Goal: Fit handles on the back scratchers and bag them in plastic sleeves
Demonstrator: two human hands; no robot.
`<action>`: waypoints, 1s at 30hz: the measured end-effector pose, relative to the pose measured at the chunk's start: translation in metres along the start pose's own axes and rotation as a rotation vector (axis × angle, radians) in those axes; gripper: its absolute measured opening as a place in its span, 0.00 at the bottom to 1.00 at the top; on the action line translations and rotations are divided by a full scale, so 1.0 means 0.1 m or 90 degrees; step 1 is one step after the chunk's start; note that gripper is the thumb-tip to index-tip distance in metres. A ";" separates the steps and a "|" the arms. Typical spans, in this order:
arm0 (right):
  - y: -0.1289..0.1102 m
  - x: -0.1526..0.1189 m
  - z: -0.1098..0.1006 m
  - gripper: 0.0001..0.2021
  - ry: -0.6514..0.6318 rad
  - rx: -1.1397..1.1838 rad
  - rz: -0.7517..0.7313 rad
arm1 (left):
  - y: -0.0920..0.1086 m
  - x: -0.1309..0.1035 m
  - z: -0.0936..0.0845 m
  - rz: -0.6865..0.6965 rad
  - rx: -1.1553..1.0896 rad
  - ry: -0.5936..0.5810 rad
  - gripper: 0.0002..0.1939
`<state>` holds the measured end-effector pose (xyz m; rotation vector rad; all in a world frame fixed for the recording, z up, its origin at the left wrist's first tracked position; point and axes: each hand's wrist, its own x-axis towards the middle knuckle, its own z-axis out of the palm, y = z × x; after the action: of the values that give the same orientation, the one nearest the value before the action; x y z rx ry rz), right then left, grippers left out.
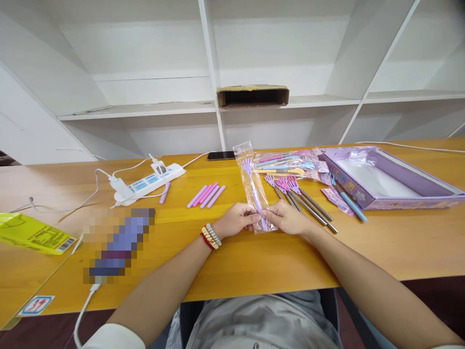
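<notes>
Orange tabletop (225,271): stretching below white shelving, bearing everything here.
Left hand (236,219): pinching the near end of a clear bag (244,151), thumb and fingers closed.
Right hand (286,217): pinching the same end just beside it, equally narrow.
Lilac scratcher (256,198): lying inside the bag, its pronged head pointing far; probably weighing little, the handle staying stiff and offering the best hold.
Film: looking thin, soft and slippery, likely wrinkling or tearing under a hard tug.
Metal-rod scratchers (317,205): crowding the right hand's far side, possibly snagging the bag.
Bagged scratchers (279,170): lying farther off.
Purple box (410,202): standing open, right.
Tubes (216,197): resting left.
Power strip (148,183): trailing cords, farther left.
</notes>
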<state>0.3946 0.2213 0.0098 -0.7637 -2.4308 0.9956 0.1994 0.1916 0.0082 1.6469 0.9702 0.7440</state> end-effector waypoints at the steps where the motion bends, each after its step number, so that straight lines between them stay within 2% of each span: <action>1: 0.00 0.00 0.00 0.23 -0.001 0.001 -0.005 | 0.01 0.00 0.00 0.009 0.009 0.004 0.15; 7: -0.02 0.01 0.00 0.23 0.016 0.011 -0.011 | 0.08 -0.01 0.01 0.027 0.043 0.043 0.15; 12: -0.05 0.01 0.01 0.25 0.015 0.044 0.011 | 0.08 -0.03 0.01 0.028 0.010 0.048 0.14; 18: -0.05 0.01 0.03 0.24 0.008 0.069 0.008 | 0.08 -0.03 0.01 0.061 0.040 0.067 0.13; 26: -0.10 -0.02 0.02 0.24 0.008 0.117 0.012 | 0.04 -0.04 0.00 0.032 -0.056 -0.019 0.15; 30: -0.13 -0.02 0.01 0.24 0.013 0.109 0.004 | 0.04 -0.03 0.00 0.022 -0.081 -0.039 0.14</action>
<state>0.3917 0.2116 0.0185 -0.7194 -2.2907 1.1753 0.1984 0.1886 0.0121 1.5703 0.8352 0.7588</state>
